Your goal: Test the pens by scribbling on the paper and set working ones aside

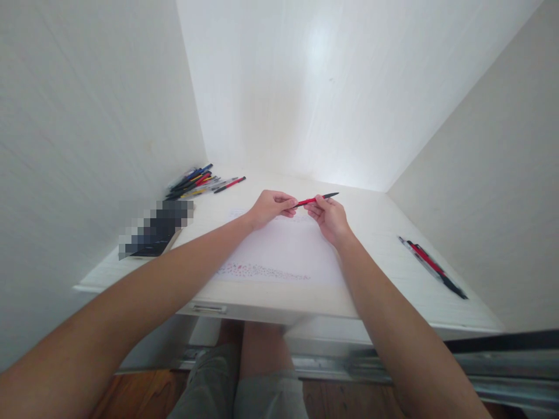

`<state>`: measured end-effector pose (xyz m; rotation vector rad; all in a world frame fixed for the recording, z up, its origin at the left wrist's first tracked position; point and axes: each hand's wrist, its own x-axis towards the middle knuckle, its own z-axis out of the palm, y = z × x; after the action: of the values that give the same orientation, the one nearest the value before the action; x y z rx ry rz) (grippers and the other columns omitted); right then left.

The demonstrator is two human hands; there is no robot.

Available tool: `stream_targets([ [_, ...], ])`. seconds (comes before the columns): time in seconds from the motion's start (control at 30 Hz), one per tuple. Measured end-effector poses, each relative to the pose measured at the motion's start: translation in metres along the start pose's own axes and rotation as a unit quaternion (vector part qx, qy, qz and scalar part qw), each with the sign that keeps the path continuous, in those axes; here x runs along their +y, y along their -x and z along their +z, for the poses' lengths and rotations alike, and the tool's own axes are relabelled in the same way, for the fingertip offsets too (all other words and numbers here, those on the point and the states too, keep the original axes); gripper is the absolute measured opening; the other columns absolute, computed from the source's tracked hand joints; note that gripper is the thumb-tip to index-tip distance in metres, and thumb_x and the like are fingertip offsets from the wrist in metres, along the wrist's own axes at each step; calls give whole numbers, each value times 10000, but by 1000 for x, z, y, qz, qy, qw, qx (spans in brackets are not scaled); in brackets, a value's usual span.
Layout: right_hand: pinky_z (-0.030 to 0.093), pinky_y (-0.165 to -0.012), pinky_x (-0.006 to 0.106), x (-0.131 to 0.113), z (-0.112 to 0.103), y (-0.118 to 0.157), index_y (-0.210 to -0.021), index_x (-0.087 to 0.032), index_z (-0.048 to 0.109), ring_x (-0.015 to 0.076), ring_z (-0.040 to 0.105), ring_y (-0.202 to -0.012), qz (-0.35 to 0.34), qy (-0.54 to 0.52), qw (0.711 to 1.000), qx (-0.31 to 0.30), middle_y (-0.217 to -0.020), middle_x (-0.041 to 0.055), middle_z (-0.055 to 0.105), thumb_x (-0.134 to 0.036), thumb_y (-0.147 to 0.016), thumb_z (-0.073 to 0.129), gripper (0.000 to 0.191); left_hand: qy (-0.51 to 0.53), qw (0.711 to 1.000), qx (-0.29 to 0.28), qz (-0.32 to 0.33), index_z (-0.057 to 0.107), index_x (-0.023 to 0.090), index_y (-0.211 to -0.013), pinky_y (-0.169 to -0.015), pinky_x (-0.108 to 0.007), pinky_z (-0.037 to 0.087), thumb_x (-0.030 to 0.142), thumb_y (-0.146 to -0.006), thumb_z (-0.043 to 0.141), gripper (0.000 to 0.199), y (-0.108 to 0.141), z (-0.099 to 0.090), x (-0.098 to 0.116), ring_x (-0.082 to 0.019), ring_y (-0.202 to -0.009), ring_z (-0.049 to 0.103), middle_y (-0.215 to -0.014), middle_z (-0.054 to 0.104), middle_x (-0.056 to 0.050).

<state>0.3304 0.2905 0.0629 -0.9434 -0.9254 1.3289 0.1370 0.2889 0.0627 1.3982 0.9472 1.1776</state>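
Note:
A slim red pen with a black end lies nearly level between my hands, above a sheet of white paper. The fingers of my left hand pinch its red left end. Closed round the pen closer to its black part is my right hand, and the pointed black end sticks out past it to the right. Small coloured marks cover a band along the paper's near edge, and more marks show near its far edge, partly behind my hands.
A pile of pens lies at the back left, with a red and black pen beside it. A dark, partly blurred-out device rests at the left. Several pens lie at the right. White walls enclose the desk.

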Motion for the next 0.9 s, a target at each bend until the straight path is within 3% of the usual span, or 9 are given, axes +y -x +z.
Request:
stream_targets([
  [0.2, 585, -676, 197, -4, 3, 8, -785, -189, 681, 106, 740, -673, 61, -78, 995, -19, -719, 10, 760, -154, -985, 674, 204, 93, 995, -10, 40, 789, 97, -915, -779, -334, 635, 515, -746, 932, 473, -5, 3, -15, -155, -700, 720, -804, 783, -105],
  [0.4, 582, -667, 200, -3, 4, 7, -779, -193, 665, 109, 736, -670, 47, -62, 997, -10, -720, 4, 751, -163, -972, 696, 198, 51, 998, -16, 24, 802, 104, -978, -759, -323, 640, 542, -783, 900, 489, -6, 1, -16, -159, -722, 731, -874, 803, -127],
  [0.6, 528, -569, 193, 0, -1, 0, -823, -205, 646, 107, 699, -642, 18, -28, 999, 20, -734, -12, 735, -197, -951, 703, 141, -28, 996, -84, 14, 839, 130, -993, -752, -326, 651, 386, -804, 903, 325, -8, -16, -9, -164, -715, 739, -875, 810, -119],
  [0.73, 479, -529, 169, 5, -2, -1, -768, -196, 630, 88, 629, -584, 6, -1, 1000, 3, -687, -4, 710, -196, -918, 726, 178, -57, 993, -106, 13, 852, 143, -969, -684, -293, 636, 247, -804, 871, 196, -7, -14, -11, -151, -659, 722, -763, 790, -85],
  [0.9, 467, -533, 175, 14, -3, -4, -746, -169, 655, 72, 562, -528, -5, 16, 999, -36, -617, -7, 664, -253, -857, 783, 189, -47, 988, -148, 11, 808, 158, -1211, -645, -285, 623, 238, -798, 865, 425, -5, -4, -14, -160, -680, 737, -832, 807, -92],
])
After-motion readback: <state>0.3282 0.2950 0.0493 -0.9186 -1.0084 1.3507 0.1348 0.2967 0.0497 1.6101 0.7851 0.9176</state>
